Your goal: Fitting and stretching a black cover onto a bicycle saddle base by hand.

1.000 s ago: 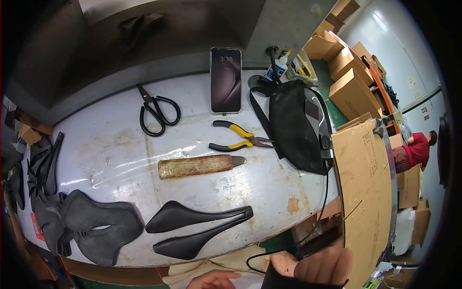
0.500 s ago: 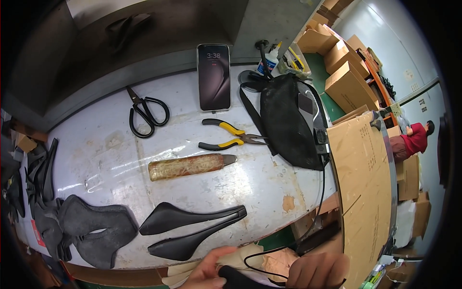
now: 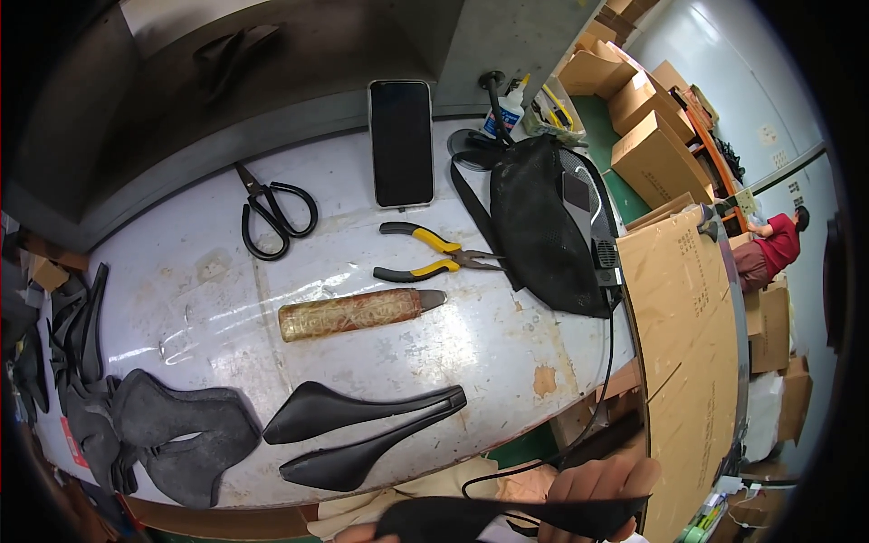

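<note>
Gripping a black strip of material (image 3: 507,518) at the near edge of the head view, the right hand (image 3: 597,484) has its fingers curled over the strip's right end, clenched on it. The left hand (image 3: 367,534) shows only as a sliver at the bottom edge, touching the strip's left end; whether its fingers are closed on it cannot be told. The strip lies stretched between the two hands, just near of the table (image 3: 226,299), a worn, light-coloured top.

On the table nearest the hands lies a black saddle shell (image 3: 362,434), forked, its narrow tips pointing right. To its left sits a grey padded saddle cover (image 3: 181,434), with more dark cut pieces (image 3: 72,344) stacked at the far-left edge. In the middle lies a brownish bar-shaped tool (image 3: 358,314), and just beyond it yellow-handled pliers (image 3: 434,255). Black scissors (image 3: 272,213) rest far left, and a dark phone (image 3: 401,143) lies face up at the far side. A black mesh bag (image 3: 543,226) occupies the right part of the table, a glue bottle (image 3: 509,107) beyond it. A black cable (image 3: 606,380) runs from the bag off the near right edge. Cardboard sheets (image 3: 688,335) and boxes (image 3: 652,154) stand to the right, where a person in red (image 3: 778,244) is at work far off.
</note>
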`<state>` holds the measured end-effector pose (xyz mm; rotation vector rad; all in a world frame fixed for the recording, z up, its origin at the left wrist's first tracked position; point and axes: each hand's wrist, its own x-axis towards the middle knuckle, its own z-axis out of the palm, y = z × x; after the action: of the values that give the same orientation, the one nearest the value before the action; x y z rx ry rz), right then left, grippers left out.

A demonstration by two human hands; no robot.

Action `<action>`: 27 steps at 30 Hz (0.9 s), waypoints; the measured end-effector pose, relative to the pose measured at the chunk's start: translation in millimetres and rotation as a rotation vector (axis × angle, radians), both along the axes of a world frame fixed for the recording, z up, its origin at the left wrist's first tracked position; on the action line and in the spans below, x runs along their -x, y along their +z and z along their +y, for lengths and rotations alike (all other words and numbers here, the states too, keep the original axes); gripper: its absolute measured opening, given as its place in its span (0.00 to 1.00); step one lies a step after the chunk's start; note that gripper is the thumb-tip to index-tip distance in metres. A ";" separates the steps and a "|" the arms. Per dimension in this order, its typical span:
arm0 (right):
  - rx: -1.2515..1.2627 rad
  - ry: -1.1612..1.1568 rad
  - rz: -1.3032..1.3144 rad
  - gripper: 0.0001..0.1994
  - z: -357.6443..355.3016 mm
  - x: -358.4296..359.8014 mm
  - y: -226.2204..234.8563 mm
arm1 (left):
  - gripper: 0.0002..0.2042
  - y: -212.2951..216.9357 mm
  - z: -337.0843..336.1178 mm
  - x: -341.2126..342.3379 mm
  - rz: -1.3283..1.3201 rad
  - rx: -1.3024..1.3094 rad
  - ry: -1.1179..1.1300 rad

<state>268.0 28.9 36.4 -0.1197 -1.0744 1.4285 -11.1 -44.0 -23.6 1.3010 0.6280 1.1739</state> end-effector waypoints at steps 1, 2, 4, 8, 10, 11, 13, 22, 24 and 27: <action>0.001 -0.001 -0.003 0.13 0.5 -2.5 0.6 | 0.34 1.7 -1.1 -4.4 -0.003 0.001 -0.001; 0.011 0.119 0.044 0.12 1.6 -5.1 0.3 | 0.37 4.5 -3.4 -10.9 -0.156 0.172 0.050; 0.039 0.314 0.126 0.10 6.6 -7.3 -0.3 | 0.40 4.7 -4.0 -12.4 -0.307 0.342 0.106; 0.035 0.310 0.255 0.10 8.1 -2.5 -1.4 | 0.41 2.6 0.2 -4.2 -0.353 0.593 -0.244; -0.124 0.268 0.045 0.09 14.1 -1.6 4.0 | 0.38 -3.5 10.5 -3.3 0.035 0.013 -0.023; -0.123 0.266 0.042 0.09 15.9 -2.5 5.0 | 0.36 -6.2 16.7 -2.8 0.420 -0.568 0.204; -0.203 0.256 -0.051 0.09 18.4 -1.8 7.9 | 0.30 -11.1 30.2 3.0 0.402 -0.840 0.406; -0.144 0.096 -0.230 0.10 14.0 -2.9 4.6 | 0.30 12.9 20.6 20.1 -0.696 0.954 -0.169; -0.130 0.153 -0.153 0.10 14.7 -3.9 6.6 | 0.34 -5.9 11.6 9.1 -0.219 0.440 0.072; -0.193 0.374 0.039 0.11 22.9 -1.6 11.4 | 0.59 -2.7 19.5 -26.5 -0.244 0.340 0.134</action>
<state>269.6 51.8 47.8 0.2595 -1.2401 1.6392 15.3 -24.4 -26.2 0.8251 0.7072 1.2488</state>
